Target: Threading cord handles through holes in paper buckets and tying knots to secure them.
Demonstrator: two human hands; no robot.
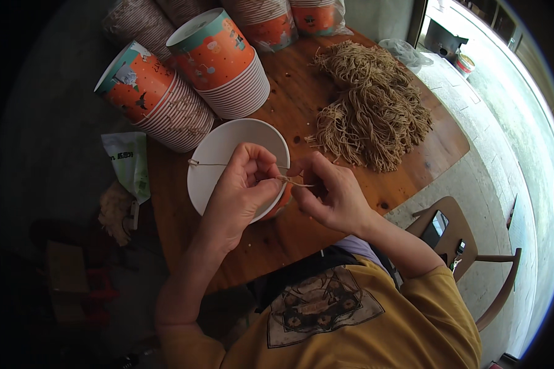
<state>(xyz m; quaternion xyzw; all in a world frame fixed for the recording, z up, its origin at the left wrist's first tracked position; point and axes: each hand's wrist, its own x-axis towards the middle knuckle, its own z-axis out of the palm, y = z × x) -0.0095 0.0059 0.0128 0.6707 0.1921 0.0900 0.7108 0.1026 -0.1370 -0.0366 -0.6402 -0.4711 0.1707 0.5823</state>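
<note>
A paper bucket (232,135) with a white inside stands at the table's near left edge, its mouth tilted up toward me. A thin tan string (212,164) runs from a small knotted loop at the bucket's left rim across its mouth to my hands. Over the right part of the mouth, my left hand (245,184) pinches the string between thumb and bent fingers. Close beside it, my right hand (331,192) has its fingers curled at the string, near a small knot or crossing with a loose end sticking out to the right. The right fingertips partly hide their grip.
Nested orange-and-teal paper buckets (231,74) stand behind, with another leaning stack (166,101) and bagged stacks (261,24). A heap of cut tan strings (375,104) lies to the right. A chair (455,224) holding a phone (436,229) stands by the table's right side.
</note>
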